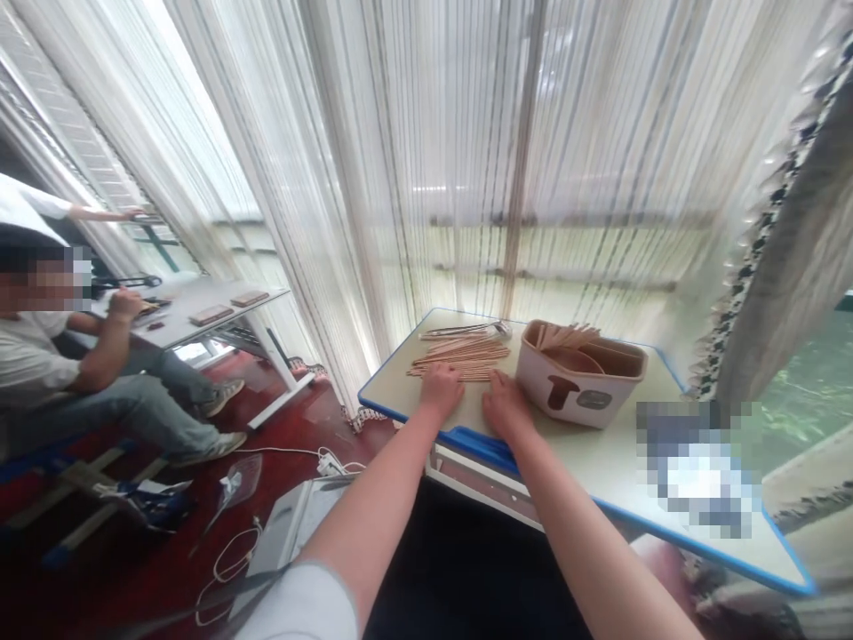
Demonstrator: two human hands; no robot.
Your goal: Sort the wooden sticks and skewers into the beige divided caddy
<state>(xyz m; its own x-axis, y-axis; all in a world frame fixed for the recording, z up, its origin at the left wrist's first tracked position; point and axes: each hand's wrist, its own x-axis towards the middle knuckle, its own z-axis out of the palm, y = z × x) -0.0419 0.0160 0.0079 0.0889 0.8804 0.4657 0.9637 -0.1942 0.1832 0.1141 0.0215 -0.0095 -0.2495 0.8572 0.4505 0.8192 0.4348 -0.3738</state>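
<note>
Beside the bin [577,391], on its left, a pile of thin wooden sticks [459,354] lies flat on the table [613,462]. Your left hand [442,391] is at the near edge of that pile, fingers partly curled, the tips at the sticks. Your right hand [507,407] is just left of the bin, fingers bent, near the pile's right ends. Whether either of your 2 hands grips a stick cannot be told.

On progress, judged from the layout: 1 group of sticks [566,335] sits inside the bin, leaning together above its rim. The pile left of the bin is outside it; its sticks run in roughly 1 direction, but their ends look uneven, so you appear to have the ordering only partly done. Metal utensils [459,332] lie beyond the pile, left of the bin, apart from your hands.

Obscured: your fingertips and the sticks beneath them; the bin's floor, hence the lower ends of its sticks; the exact stick count. Right of the bin, 1 pixelated object [697,471] cannot be identified.
</note>
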